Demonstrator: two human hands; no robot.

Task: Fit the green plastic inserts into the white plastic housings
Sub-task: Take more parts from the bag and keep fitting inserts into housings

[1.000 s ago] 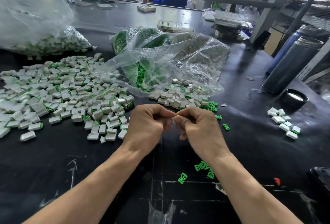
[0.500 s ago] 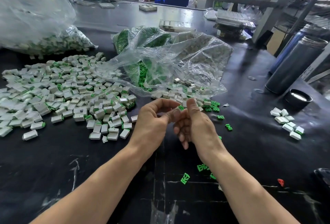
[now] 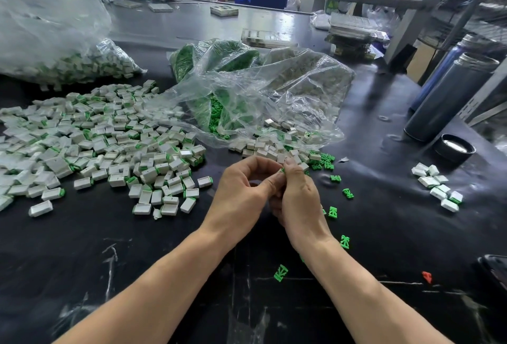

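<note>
I see both hands meeting above the black table [image 3: 384,206] — the left hand [image 3: 241,193] curled, its fingertips touching the right hand [image 3: 297,195], which pinches a green insert [image 3: 282,170] at its thumb tip. Fitted white housings [image 3: 109,146] lie heaped to the left; loose green inserts [image 3: 333,212] lie scattered just right of the hands — what the left hand grips, I cannot tell.
</note>
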